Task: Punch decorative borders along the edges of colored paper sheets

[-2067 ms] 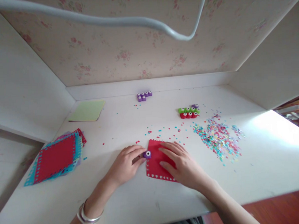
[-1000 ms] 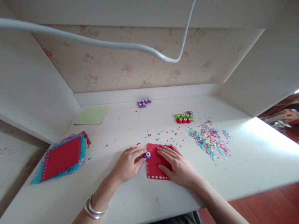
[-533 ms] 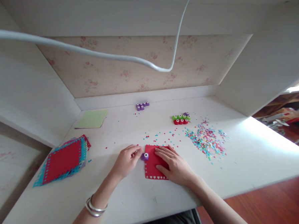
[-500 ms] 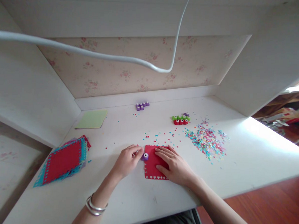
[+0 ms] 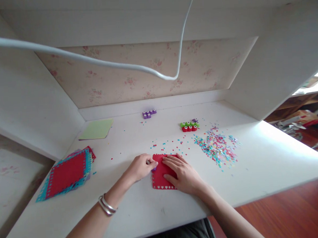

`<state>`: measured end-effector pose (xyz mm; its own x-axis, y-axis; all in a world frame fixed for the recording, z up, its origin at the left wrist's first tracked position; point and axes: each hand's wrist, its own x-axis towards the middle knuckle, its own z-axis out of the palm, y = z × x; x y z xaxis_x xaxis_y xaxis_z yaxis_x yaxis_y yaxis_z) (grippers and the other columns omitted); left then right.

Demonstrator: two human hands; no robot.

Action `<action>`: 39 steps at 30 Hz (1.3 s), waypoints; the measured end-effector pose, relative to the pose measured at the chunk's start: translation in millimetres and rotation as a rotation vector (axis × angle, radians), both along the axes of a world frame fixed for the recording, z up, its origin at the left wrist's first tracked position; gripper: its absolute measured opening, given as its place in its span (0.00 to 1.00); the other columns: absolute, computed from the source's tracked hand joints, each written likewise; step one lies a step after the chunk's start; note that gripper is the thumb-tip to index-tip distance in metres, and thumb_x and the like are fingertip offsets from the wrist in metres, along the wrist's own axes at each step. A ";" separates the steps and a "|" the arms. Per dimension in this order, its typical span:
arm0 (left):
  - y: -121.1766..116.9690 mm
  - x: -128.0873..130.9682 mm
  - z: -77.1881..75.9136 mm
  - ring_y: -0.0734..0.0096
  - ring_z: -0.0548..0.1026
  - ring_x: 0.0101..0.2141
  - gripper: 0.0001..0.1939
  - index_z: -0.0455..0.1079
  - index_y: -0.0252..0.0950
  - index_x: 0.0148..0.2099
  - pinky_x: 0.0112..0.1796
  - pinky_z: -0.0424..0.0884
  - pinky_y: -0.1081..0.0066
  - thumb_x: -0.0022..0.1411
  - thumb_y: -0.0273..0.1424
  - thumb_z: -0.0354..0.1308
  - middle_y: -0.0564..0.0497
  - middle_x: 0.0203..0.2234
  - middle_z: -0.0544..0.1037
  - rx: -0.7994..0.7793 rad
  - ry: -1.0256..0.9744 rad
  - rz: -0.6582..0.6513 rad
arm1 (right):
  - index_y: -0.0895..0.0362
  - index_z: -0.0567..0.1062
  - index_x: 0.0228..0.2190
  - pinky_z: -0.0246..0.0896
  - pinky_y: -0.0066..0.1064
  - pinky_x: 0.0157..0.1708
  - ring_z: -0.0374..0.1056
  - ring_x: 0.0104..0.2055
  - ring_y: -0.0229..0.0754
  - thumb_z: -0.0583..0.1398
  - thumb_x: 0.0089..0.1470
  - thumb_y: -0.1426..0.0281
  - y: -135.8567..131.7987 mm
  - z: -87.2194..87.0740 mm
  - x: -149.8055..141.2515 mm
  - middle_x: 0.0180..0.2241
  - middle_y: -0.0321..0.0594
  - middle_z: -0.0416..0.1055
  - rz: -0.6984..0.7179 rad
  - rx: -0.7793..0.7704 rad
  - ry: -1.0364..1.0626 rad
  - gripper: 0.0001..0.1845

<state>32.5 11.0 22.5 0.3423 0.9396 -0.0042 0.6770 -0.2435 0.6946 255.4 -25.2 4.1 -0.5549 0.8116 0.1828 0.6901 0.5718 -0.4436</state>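
A red sheet of paper (image 5: 160,176) lies on the white desk, with small shapes, hearts among them, punched along its near and left edges. At its left edge sits a small purple craft punch (image 5: 154,169), mostly hidden under my left hand (image 5: 142,166). The thumb of that hand lies over the punch's top and the other fingers are curled in. Flat on the right part of the sheet rests my right hand (image 5: 185,174), fingers stretched out, covering the sheet's right side.
Punched sheets in red and blue are stacked (image 5: 67,175) at left, below light green paper (image 5: 97,129). Purple punches (image 5: 148,114) stand at the back; green and red punches (image 5: 189,126) stand right of centre. Confetti (image 5: 216,146) is heaped at right. A white cable (image 5: 113,64) hangs above.
My left fingers gripped the purple punch by its side, then drew back slightly from it; now the thumb has come over its top. The right hand stays on the sheet. The view has shifted slightly.
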 end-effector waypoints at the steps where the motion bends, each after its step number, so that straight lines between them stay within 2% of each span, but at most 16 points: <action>1: 0.7 1.3 -0.1 0.68 0.74 0.26 0.12 0.72 0.36 0.26 0.28 0.66 0.73 0.59 0.34 0.57 0.52 0.23 0.78 -0.021 0.012 0.011 | 0.55 0.66 0.59 0.42 0.52 0.65 0.57 0.64 0.49 0.57 0.60 0.63 0.0 -0.5 0.1 0.59 0.44 0.66 0.002 0.001 0.000 0.27; 4: 3.9 4.2 -0.6 0.69 0.72 0.25 0.11 0.70 0.35 0.24 0.27 0.64 0.73 0.58 0.34 0.56 0.52 0.22 0.75 -0.074 0.040 0.024 | 0.55 0.65 0.59 0.40 0.51 0.66 0.56 0.64 0.48 0.57 0.60 0.63 0.5 -2.7 0.7 0.59 0.43 0.66 0.002 0.003 0.005 0.27; 9: 9.0 4.6 -2.1 0.69 0.72 0.29 0.11 0.67 0.36 0.25 0.32 0.64 0.72 0.58 0.34 0.56 0.52 0.26 0.75 -0.095 0.068 0.015 | 0.55 0.66 0.59 0.40 0.51 0.66 0.57 0.64 0.49 0.57 0.60 0.63 1.8 -4.5 1.7 0.59 0.43 0.66 0.006 -0.002 0.014 0.27; 15: 10.4 -0.2 3.7 0.69 0.73 0.30 0.13 0.71 0.36 0.25 0.33 0.66 0.73 0.59 0.37 0.56 0.51 0.28 0.76 -0.075 0.084 -0.040 | 0.54 0.66 0.59 0.41 0.51 0.66 0.57 0.63 0.49 0.57 0.60 0.62 2.0 -3.4 1.7 0.58 0.43 0.67 0.008 0.003 0.020 0.26; 20: 8.9 -7.2 8.7 0.68 0.75 0.32 0.13 0.73 0.37 0.27 0.35 0.68 0.72 0.62 0.36 0.55 0.51 0.30 0.77 -0.019 0.091 -0.027 | 0.54 0.66 0.59 0.41 0.51 0.66 0.58 0.63 0.49 0.57 0.60 0.62 2.5 -4.2 1.7 0.59 0.42 0.67 0.011 -0.002 0.015 0.26; 26: 8.2 -22.4 6.7 0.66 0.75 0.37 0.13 0.77 0.37 0.35 0.42 0.69 0.68 0.66 0.36 0.53 0.49 0.33 0.78 0.047 0.078 -0.006 | 0.54 0.67 0.58 0.43 0.52 0.65 0.58 0.63 0.50 0.58 0.59 0.62 2.8 -3.3 1.9 0.59 0.43 0.66 0.008 0.008 0.027 0.26; 30: -1.1 -35.3 1.6 0.67 0.75 0.39 0.16 0.77 0.38 0.39 0.45 0.69 0.67 0.69 0.36 0.49 0.49 0.37 0.77 0.065 0.056 -0.013 | 0.54 0.66 0.59 0.44 0.52 0.65 0.58 0.63 0.50 0.58 0.59 0.62 3.6 -4.0 2.0 0.59 0.43 0.66 0.012 0.007 0.032 0.27; 33: -11.2 -42.4 -6.7 0.69 0.76 0.38 0.11 0.75 0.40 0.47 0.42 0.72 0.69 0.64 0.35 0.57 0.50 0.42 0.76 0.072 0.021 0.000 | 0.53 0.67 0.58 0.44 0.53 0.65 0.58 0.63 0.50 0.58 0.59 0.62 4.6 -5.1 2.4 0.59 0.43 0.66 0.012 0.006 0.033 0.27; 37: -23.9 -40.0 -12.6 0.68 0.76 0.40 0.13 0.73 0.42 0.48 0.43 0.73 0.69 0.60 0.27 0.61 0.51 0.43 0.76 0.142 -0.028 0.047 | 0.53 0.67 0.58 0.47 0.56 0.63 0.60 0.62 0.52 0.59 0.59 0.64 1.4 0.5 -0.3 0.58 0.45 0.67 -0.002 0.051 0.084 0.26; 39: -30.1 -31.9 -10.0 0.69 0.77 0.36 0.18 0.70 0.42 0.53 0.42 0.75 0.69 0.60 0.27 0.61 0.51 0.42 0.77 0.183 -0.080 0.068 | 0.52 0.67 0.58 0.52 0.55 0.61 0.61 0.60 0.52 0.59 0.59 0.65 -2.8 8.3 -5.5 0.57 0.46 0.68 -0.028 0.066 0.170 0.25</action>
